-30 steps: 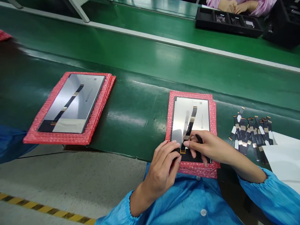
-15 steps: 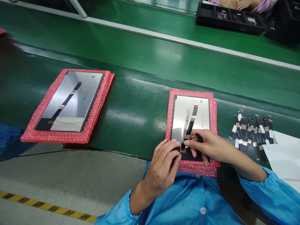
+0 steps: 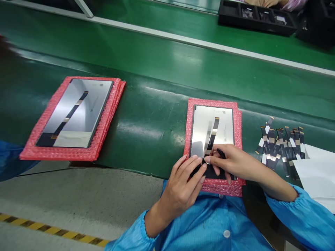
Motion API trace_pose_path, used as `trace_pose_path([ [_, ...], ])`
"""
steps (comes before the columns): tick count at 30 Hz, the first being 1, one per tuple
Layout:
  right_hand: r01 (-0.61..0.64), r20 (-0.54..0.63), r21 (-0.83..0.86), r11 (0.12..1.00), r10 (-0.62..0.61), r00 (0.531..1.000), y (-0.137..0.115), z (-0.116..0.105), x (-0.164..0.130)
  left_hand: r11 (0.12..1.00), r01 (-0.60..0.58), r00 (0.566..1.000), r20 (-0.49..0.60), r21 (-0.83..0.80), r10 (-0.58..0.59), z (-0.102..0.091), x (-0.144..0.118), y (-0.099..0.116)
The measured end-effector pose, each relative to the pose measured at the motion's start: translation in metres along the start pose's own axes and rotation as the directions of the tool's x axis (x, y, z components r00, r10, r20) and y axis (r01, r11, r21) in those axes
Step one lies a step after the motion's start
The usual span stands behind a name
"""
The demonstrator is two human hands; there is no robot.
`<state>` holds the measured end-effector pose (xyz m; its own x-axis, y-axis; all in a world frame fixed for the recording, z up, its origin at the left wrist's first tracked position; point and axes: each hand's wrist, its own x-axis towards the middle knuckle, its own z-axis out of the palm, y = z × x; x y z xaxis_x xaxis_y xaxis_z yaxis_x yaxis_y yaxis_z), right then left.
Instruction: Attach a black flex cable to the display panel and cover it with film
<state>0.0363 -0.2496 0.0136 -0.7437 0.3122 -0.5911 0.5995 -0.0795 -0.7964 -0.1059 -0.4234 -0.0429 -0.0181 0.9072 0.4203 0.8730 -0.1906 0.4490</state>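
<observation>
An LCD screen panel lies face down in front of me on red bubble-wrap bags. A dark flex cable stands up at an angle from its lower edge, mirrored in the shiny back. My right hand pinches the cable's lower end between thumb and fingers. A dark, round-ended tool pokes out of the same hand; the rest of it is hidden. My left hand has its fingers stretched out over the panel's lower left edge, fingertips at the cable's connector, which they cover.
Another panel with a flex cable attached lies on red bubble wrap at the left. Several loose flex cables and white paper lie at the right. Across the bench, a person's hands are behind a black tray.
My left fingers have moved slightly right and stretched out over the connector, which showed before. My right hand keeps its pinch in the same place. The view has shifted slightly.
</observation>
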Motion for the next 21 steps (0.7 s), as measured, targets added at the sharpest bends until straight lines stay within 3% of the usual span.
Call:
trace_pose_path([
  [7,-0.014,0.001,-0.003,1.0,0.014,1.0,-0.001,0.0,0.0,1.0,-0.01,1.0,-0.007,0.005,0.01,0.003,-0.001,-0.002],
  [13,-0.01,0.012,-0.016,1.0,0.01,1.0,0.003,0.0,0.001,0.975,-0.138,0.984,-0.088,0.175,0.155,0.004,-0.012,-0.008],
  [21,0.016,0.002,-0.039,0.999,-0.016,1.0,0.0,0.0,0.001,0.937,-0.197,0.976,-0.03,0.287,0.215,0.004,-0.021,-0.013],
])
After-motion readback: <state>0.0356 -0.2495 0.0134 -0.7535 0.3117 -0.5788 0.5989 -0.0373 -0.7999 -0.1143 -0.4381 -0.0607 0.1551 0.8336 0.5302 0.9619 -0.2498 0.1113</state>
